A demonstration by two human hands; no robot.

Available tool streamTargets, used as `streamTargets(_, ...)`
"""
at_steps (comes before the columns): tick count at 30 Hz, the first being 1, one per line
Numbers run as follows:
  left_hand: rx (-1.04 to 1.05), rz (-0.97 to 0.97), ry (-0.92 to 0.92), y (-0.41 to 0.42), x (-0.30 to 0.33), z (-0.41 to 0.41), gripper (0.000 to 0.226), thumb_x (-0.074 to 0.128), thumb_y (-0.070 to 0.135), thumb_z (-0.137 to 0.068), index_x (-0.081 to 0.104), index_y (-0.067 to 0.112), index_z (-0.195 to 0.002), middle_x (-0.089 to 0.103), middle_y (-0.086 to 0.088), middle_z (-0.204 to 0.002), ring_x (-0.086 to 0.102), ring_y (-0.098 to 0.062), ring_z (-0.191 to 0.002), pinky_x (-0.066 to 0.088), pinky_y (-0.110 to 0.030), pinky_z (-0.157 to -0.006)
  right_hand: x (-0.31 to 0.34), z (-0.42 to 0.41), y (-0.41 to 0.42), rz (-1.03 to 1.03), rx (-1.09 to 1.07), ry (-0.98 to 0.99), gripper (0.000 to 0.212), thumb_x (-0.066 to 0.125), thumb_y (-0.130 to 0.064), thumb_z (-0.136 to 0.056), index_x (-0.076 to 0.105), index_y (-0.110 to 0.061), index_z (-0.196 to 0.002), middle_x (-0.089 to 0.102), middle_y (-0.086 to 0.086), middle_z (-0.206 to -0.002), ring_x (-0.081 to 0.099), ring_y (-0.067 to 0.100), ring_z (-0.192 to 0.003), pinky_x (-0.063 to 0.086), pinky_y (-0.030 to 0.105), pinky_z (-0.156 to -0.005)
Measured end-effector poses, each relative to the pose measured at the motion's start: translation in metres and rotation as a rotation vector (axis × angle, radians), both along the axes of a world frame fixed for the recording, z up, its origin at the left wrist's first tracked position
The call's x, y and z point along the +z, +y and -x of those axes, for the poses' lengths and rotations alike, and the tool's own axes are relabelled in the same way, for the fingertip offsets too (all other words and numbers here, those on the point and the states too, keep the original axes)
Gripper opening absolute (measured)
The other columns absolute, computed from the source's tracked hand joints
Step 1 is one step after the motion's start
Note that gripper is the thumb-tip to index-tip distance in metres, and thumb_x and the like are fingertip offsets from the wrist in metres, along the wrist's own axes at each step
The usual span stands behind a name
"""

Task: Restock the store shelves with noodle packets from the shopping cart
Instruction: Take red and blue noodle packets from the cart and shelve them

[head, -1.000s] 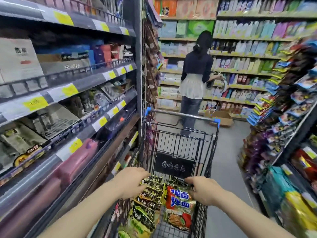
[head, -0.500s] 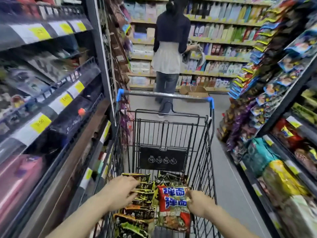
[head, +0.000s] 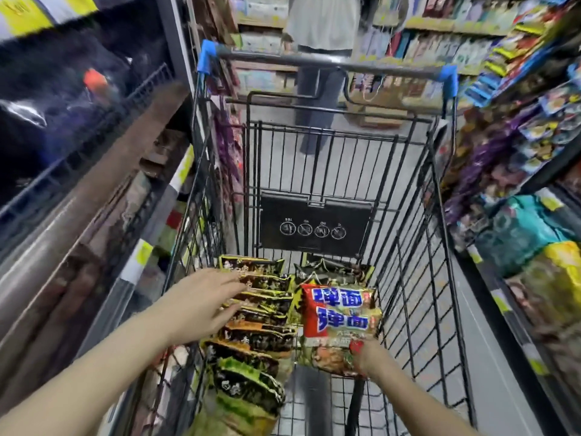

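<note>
Red packet [head: 341, 313]: centre of frame, lower edge held by right hand [head: 369, 357], fingers curled round it.
Left hand [head: 204, 298]: fingers straight, resting on dark packets [head: 264, 297], holding nothing.

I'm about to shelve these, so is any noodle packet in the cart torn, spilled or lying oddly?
Nothing looks torn or spilled. The dark noodle packets stand in a row under the left hand. The red noodle packet, gripped by the right hand, tilts, which suits being lifted. Blur hides fine damage.
</note>
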State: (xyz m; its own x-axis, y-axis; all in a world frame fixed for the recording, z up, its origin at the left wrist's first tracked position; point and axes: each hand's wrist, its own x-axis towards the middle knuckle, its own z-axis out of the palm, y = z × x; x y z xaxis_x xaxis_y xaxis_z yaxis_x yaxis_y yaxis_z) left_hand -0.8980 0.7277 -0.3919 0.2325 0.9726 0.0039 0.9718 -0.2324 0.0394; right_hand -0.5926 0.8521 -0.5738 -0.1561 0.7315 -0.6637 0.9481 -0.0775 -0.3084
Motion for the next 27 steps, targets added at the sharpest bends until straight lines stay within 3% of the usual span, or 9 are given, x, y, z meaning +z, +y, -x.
streamTargets(2,0.013,-0.004,-0.004,-0.002,-0.01,0.005,0.042,0.037,0.044,-0.082,0.071,0.027,-0.099,0.071,0.015,-0.089,0.067,-0.001,-0.079,0.056,-0.022,-0.072,-0.036,-0.007,0.004,-0.008,-0.156,0.025,0.063,0.062,-0.037,-0.076,0.045,-0.005,-0.128,0.06,0.015,-0.121,0.059,0.03,-0.109,0.05,0.044,-0.094)
streamTargets(4,0.021,-0.011,-0.021,-0.003,-0.016,0.01,0.043,0.036,0.044,-0.082,0.071,0.026,-0.101,0.072,0.014,-0.091,0.068,-0.001,-0.08,0.055,-0.023,-0.075,-0.048,-0.006,0.004,-0.023,-0.291,0.036,0.09,0.068,-0.035,-0.072,0.019,0.002,-0.138,0.051,0.021,-0.129,0.054,0.033,-0.115,0.047,0.046,-0.098)
streamTargets(6,0.044,0.016,-0.041,-0.004,-0.016,0.011,0.043,0.037,0.044,-0.084,0.07,0.025,-0.103,0.072,0.013,-0.093,0.068,-0.003,-0.082,0.054,-0.025,-0.077,-0.049,-0.002,0.006,-0.043,-0.351,0.077,0.095,0.074,-0.028,-0.069,0.012,-0.002,-0.136,0.048,0.022,-0.127,0.054,0.034,-0.114,0.048,0.044,-0.095)
streamTargets(11,0.057,0.057,-0.051,-0.007,-0.018,0.011,0.043,0.034,0.046,-0.089,0.067,0.025,-0.108,0.07,0.014,-0.096,0.067,-0.002,-0.085,0.054,-0.025,-0.081,-0.018,0.012,0.008,-0.104,-0.445,0.213,0.043,0.063,-0.003,-0.08,0.033,-0.001,-0.111,0.053,0.007,-0.091,0.059,0.027,-0.088,0.051,0.03,-0.063)
streamTargets(15,0.037,0.1,-0.032,-0.007,-0.02,0.01,0.039,0.04,0.043,-0.085,0.066,0.026,-0.108,0.07,0.014,-0.097,0.067,-0.003,-0.085,0.054,-0.027,-0.083,-0.011,0.014,0.004,-0.17,-0.538,0.278,0.037,0.064,0.001,-0.08,0.04,-0.002,-0.107,0.053,0.008,-0.09,0.052,0.024,-0.082,0.04,0.028,-0.071)
streamTargets(18,0.046,0.093,-0.009,-0.006,-0.021,0.01,0.039,0.04,0.044,-0.085,0.067,0.026,-0.107,0.07,0.014,-0.097,0.067,-0.002,-0.085,0.054,-0.027,-0.082,-0.006,0.014,0.002,-0.164,-0.57,0.336,0.02,0.064,-0.001,-0.082,0.048,-0.012,-0.088,0.058,0.009,-0.087,0.051,0.023,-0.08,0.039,0.028,-0.074)
streamTargets(21,0.056,0.084,0.007,-0.006,-0.021,0.009,0.039,0.04,0.044,-0.084,0.069,0.028,-0.103,0.07,0.016,-0.094,0.067,0.0,-0.082,0.054,-0.025,-0.079,0.005,0.018,-0.003,-0.13,-0.547,0.353,0.01,0.065,-0.015,-0.086,0.056,-0.012,-0.09,0.063,0.007,-0.087,0.055,0.022,-0.079,0.039,0.026,-0.071)
streamTargets(24,0.06,0.079,0.007,-0.005,-0.021,0.009,0.036,0.042,0.043,-0.082,0.069,0.029,-0.1,0.07,0.017,-0.091,0.067,0.0,-0.079,0.055,-0.024,-0.076,0.017,0.02,-0.009,-0.13,-0.479,0.393,0.013,0.063,-0.019,-0.089,0.057,-0.009,-0.095,0.065,0.006,-0.087,0.062,0.017,-0.074,0.047,0.024,-0.062)
streamTargets(27,0.091,0.037,0.002,-0.007,-0.021,0.009,0.024,0.06,0.04,-0.078,0.07,0.029,-0.097,0.07,0.018,-0.088,0.068,-0.001,-0.077,0.056,-0.024,-0.073,0.036,0.024,-0.015,-0.164,-0.383,0.402,0.014,0.054,-0.019,-0.094,0.049,-0.012,-0.105,0.063,0.001,-0.087,0.054,0.001,-0.062,0.037,0.013,-0.047)
